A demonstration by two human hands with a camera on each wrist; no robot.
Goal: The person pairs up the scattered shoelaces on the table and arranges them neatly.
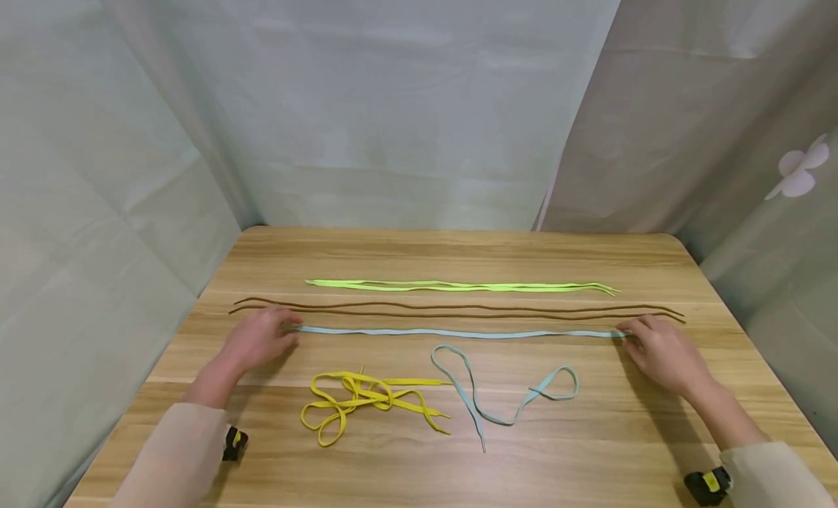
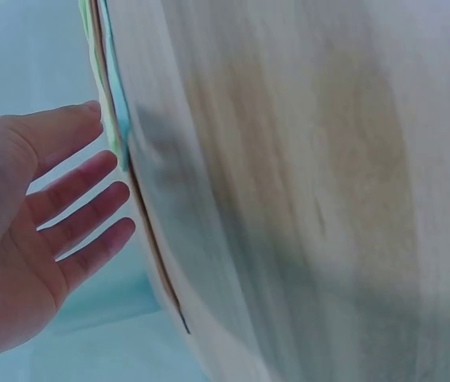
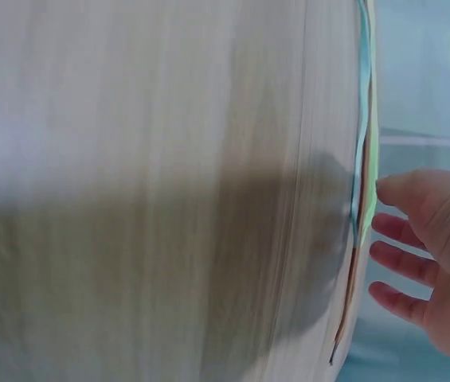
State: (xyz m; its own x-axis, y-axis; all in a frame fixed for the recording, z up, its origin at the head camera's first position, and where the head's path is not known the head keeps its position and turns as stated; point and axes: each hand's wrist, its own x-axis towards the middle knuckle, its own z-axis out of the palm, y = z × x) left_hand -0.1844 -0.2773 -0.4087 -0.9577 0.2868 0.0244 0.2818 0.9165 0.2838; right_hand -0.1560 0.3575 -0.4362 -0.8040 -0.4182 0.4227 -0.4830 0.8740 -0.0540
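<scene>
A light blue shoelace (image 1: 458,335) stretches nearly straight across the table between both hands. My left hand (image 1: 262,336) is at its left end, fingertips right by the tip. In the left wrist view the left hand's fingers (image 2: 89,215) are spread and fairly straight beside the lace. My right hand (image 1: 664,351) is at the right end, thumb and fingers loosely extended beside the lace in the right wrist view. Nearer me lies a second light blue shoelace (image 1: 474,391), loosely curved. A tangled yellow shoelace (image 1: 366,399) rests left of it.
Two brown shoelaces (image 1: 458,316) run side by side just beyond the straight blue one. Farther back lie bright green shoelaces (image 1: 458,286), close together. The wooden table (image 1: 556,464) meets pale curtains (image 1: 393,129) at the back and sides.
</scene>
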